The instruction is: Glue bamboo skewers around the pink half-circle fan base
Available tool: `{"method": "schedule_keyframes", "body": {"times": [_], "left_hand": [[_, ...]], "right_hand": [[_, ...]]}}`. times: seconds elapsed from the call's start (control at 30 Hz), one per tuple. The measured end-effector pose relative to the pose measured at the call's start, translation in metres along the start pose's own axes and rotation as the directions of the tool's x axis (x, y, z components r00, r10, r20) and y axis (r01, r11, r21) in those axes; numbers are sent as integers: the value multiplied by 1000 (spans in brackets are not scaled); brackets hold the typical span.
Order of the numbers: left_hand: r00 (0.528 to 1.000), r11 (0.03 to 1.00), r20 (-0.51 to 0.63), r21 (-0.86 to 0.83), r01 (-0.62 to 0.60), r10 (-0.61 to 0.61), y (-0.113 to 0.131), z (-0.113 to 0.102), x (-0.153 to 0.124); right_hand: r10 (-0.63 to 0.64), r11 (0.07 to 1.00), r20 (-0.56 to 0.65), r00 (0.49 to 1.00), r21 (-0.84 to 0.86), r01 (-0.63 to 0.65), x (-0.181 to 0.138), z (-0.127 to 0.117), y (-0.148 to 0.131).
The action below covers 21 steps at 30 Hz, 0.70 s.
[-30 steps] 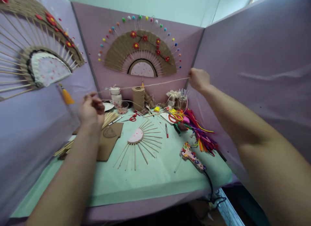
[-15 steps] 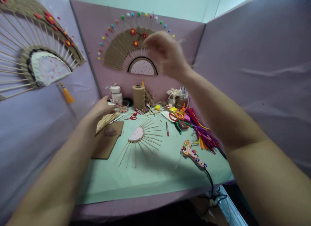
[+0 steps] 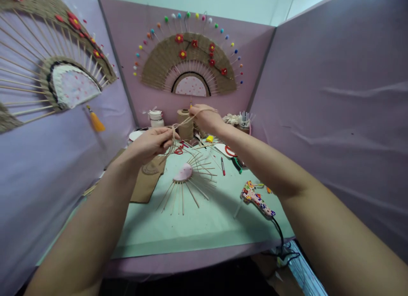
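My left hand (image 3: pixel 152 144) is closed on several loops of tan jute twine (image 3: pixel 177 128) above the table's back left. Close to the right, my right hand (image 3: pixel 204 118) pinches the same twine in front of the twine spool (image 3: pixel 185 122); a strand runs between the two hands. Below them on the mint table cover (image 3: pixel 191 228) lies a half-made fan (image 3: pixel 186 179): a pink half-disc with wooden sticks fanning out.
Brown cardboard (image 3: pixel 145 183) lies left of the fan, red scissors (image 3: pixel 178 150) and a red pen (image 3: pixel 222 166) behind it. A patterned glue gun (image 3: pixel 256 199) with a black cord sits at front right. Finished fans hang on the back wall (image 3: pixel 190 64) and left wall (image 3: pixel 54 71).
My right hand, stretched far right pulling the twine taut, swung up and left, then came down beside the spool. My left hand moved right and now holds gathered loops.
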<state>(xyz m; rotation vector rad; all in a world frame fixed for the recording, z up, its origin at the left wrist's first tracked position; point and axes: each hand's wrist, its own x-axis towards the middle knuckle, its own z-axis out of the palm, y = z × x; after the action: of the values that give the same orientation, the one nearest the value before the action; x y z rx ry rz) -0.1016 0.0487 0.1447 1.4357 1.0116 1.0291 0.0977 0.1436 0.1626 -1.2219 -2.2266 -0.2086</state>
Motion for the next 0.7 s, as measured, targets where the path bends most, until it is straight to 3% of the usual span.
{"method": "schedule_keyframes", "body": {"times": [0.07,0.17,0.23,0.27,0.3,0.37,0.4,0.43,0.47,0.53,0.57,0.63,0.7], "left_hand": [[997,999,-60,11,-41,42,8,-14,-4],[951,986,-262,14,-166,164,25,-38,-5],[890,970,-387,65,-236,242,35,-53,2],[825,951,-476,101,-293,305,38,-61,7],[721,924,-586,151,-351,370,40,-69,14],[451,876,-769,289,-386,453,38,-85,29],[375,871,-801,340,-355,466,35,-92,36],[364,876,-804,374,-306,470,30,-99,43],[388,879,-790,402,-257,475,23,-105,48],[506,883,-730,438,-169,459,8,-115,55],[569,877,-691,463,-127,447,0,-118,57],[663,833,-622,554,-4,416,-15,-125,56],[714,779,-598,616,118,364,-25,-130,52]], "right_hand": [[232,972,33,972,20,-233,2,-2,28],[397,914,63,916,59,-400,-3,-8,72],[464,867,152,873,125,-482,-13,-10,98],[481,841,214,850,161,-517,-20,-11,108],[485,815,282,828,197,-545,-28,-11,117],[456,771,402,794,267,-579,-45,-10,129],[418,730,461,783,343,-592,-52,-9,133],[358,643,516,778,469,-606,-58,-9,136],[291,507,545,786,609,-610,-62,-8,138],[210,132,503,839,835,-534,-65,-6,141],[228,-34,447,865,892,-451,-64,-5,142],[352,-206,341,872,937,-283,-57,-4,144],[491,-289,304,816,941,-177,-49,-5,147]]}}
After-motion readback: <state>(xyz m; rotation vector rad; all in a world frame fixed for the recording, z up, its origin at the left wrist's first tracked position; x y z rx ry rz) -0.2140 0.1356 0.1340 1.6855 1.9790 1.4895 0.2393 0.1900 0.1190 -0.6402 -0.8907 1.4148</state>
